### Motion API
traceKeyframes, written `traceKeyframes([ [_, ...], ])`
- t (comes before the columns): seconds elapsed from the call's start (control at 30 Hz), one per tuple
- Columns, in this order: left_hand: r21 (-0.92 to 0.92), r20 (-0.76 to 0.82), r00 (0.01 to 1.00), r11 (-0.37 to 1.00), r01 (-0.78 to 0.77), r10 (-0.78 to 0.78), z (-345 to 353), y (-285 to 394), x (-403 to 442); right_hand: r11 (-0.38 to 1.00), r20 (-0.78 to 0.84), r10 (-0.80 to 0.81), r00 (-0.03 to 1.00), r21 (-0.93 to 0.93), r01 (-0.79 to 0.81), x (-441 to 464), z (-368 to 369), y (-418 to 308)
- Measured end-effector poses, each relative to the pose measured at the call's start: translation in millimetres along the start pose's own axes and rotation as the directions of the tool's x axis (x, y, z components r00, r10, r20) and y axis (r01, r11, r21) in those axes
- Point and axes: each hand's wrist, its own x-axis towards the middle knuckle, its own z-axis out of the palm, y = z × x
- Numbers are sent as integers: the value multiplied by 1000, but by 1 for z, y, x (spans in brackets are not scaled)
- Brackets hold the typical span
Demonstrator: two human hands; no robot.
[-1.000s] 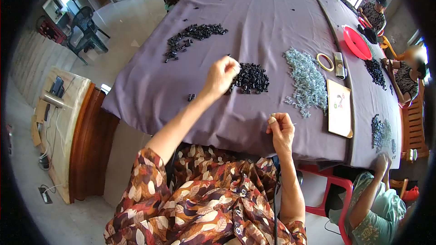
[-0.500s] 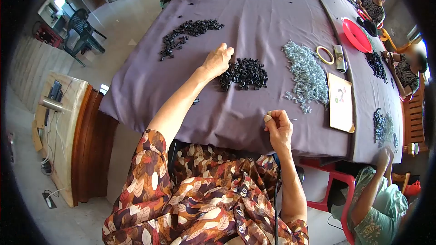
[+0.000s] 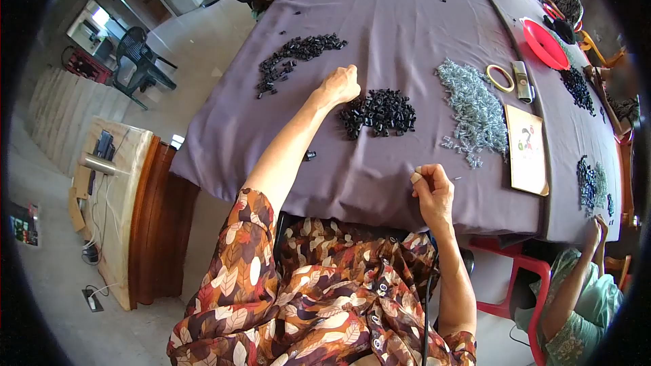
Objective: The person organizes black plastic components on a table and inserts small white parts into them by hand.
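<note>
My left hand (image 3: pixel 338 86) is closed, its fingers curled over the table beside the far left edge of a pile of small black cylindrical pieces (image 3: pixel 378 114). Whatever those fingers hold is hidden. Closer to the front edge, my right hand (image 3: pixel 435 192) has thumb and fingers pinched together; I cannot make out what is between them. A tiny thin piece (image 3: pixel 458 177) shows just right of that hand. Beyond it spreads a heap of small clear pieces (image 3: pixel 475 112). More black pieces (image 3: pixel 291 59) lie scattered in a curved band, left of and beyond my left hand.
A purple-grey cloth (image 3: pixel 224 142) covers the table. On the right are a tape roll (image 3: pixel 500 78), a flat board with a picture (image 3: pixel 527 152) and a red basin (image 3: pixel 546 44). Other people sit around the table. A wooden cabinet (image 3: pixel 152 224) stands at left; a red chair (image 3: pixel 536 271), right.
The whole view has shifted, so the table and piles appear farther right. Against the black pile, my left hand has moved slightly away toward the far side. My right hand stays pinched near the front edge.
</note>
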Motion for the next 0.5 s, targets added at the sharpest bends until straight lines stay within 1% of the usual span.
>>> traceKeyframes([
  [0.13,58,-2,1000,998,3,-3,-10,15,-5,1000,-7,-4,1000,-18,4,0,0,-2],
  [0.23,29,-31,999,999,41,-40,-11,14,-6,1000,-4,-1,1000,-23,1,0,0,1],
  [0.37,-58,-54,998,998,22,-25,-9,7,-11,1000,1,-13,1000,-8,13,0,0,1],
  [0.47,-249,-101,993,968,30,-56,-19,7,-21,1000,-5,-11,1000,-8,11,-1,0,0],
  [0.5,-260,-126,991,965,19,-53,-21,10,-22,1000,-5,-19,1000,-18,19,0,0,-2],
])
